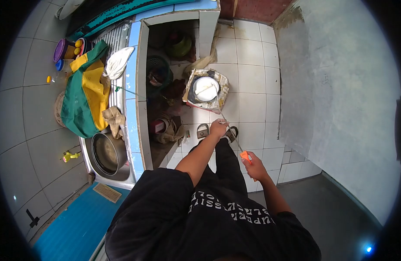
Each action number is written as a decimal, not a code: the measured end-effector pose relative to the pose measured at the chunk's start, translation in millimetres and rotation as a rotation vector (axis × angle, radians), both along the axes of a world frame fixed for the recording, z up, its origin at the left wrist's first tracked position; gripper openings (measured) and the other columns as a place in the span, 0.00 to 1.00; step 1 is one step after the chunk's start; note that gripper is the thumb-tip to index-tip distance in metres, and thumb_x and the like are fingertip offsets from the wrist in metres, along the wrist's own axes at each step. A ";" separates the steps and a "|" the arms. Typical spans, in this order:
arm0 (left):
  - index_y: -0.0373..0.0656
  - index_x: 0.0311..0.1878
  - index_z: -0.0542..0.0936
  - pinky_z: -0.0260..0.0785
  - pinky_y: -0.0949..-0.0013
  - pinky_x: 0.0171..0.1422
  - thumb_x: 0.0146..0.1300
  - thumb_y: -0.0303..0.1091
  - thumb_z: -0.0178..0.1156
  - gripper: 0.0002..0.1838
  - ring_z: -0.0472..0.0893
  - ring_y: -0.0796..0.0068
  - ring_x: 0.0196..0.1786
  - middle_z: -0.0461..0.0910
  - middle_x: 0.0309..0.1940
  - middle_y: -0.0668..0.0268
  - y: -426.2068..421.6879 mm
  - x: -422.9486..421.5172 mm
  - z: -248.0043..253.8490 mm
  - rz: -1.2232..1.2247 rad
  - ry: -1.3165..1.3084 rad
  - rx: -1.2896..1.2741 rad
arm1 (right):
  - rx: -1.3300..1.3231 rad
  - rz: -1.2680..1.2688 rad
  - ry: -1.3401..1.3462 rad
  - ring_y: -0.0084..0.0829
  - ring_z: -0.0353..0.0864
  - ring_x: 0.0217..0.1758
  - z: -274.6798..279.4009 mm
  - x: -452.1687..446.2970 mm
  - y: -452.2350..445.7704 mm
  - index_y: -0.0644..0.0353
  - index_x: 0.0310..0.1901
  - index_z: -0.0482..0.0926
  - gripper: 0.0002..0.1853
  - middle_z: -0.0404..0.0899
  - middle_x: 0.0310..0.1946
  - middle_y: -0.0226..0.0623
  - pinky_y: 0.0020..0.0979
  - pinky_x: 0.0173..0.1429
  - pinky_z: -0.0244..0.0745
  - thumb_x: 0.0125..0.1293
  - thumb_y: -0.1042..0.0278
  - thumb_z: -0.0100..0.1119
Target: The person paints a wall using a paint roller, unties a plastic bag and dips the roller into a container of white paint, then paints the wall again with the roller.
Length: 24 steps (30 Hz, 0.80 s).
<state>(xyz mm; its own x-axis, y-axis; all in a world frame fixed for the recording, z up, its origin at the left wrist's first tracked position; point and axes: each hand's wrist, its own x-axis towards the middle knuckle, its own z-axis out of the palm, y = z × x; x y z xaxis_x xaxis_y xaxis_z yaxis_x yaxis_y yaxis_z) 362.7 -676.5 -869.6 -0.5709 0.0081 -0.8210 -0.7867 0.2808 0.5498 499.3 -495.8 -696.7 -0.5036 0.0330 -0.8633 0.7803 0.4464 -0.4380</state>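
- Clamping the right hand (254, 166) around the orange handle (245, 155), on the near side of the bucket (201, 81) and to its right.
- Reaching with the left hand (218, 128) to the thin rod (238, 145), just on the near side of the bucket; cannot tell whether clamped on the rod or only resting against it.
- At the far end of the rod, inside the rim of the bucket as seen from above: a pale roller (207, 92), lying across the white; cannot tell how deep.
- Beneath and around the bucket: a crumpled, stained wrapping (224, 81), set on the tiled floor (252, 78).
- Standing in sandals (203, 131), near side of the bucket, close to the left hand.
- Left of the bucket: the blue-edged counter (133, 80), and in the dim space under it a basket (159, 71).
- Beyond the bucket and to its left, also under the counter: a green vessel (179, 45), partly in shadow.
- Well left of the bucket, up on the counter: a green and yellow cloth (81, 104), with a metal pot (108, 152) nearer.
- Well right of the bucket: a grey wall (331, 87).
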 end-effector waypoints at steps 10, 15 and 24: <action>0.40 0.52 0.83 0.75 0.67 0.51 0.66 0.38 0.71 0.16 0.83 0.72 0.43 0.87 0.41 0.63 4.8 2.5 12.3 0.088 0.003 0.117 | -0.061 -0.044 0.118 0.20 0.67 0.15 9.5 15.7 4.4 0.59 0.72 0.66 0.27 0.71 0.20 0.27 0.28 0.17 0.64 0.77 0.60 0.58; 0.40 0.49 0.84 0.74 0.68 0.53 0.68 0.36 0.69 0.12 0.82 0.75 0.44 0.86 0.41 0.66 5.6 6.3 21.7 0.056 0.052 0.208 | -0.131 -0.113 0.090 0.19 0.66 0.14 34.3 24.2 15.7 0.60 0.71 0.66 0.25 0.70 0.20 0.26 0.28 0.17 0.63 0.78 0.61 0.57; 0.42 0.47 0.85 0.70 0.71 0.54 0.71 0.35 0.67 0.08 0.78 0.80 0.45 0.83 0.39 0.71 9.4 -8.3 120.4 -0.077 0.151 0.325 | -0.143 -0.209 0.178 0.20 0.66 0.14 68.7 61.1 26.6 0.60 0.72 0.63 0.28 0.70 0.19 0.26 0.27 0.17 0.63 0.76 0.64 0.60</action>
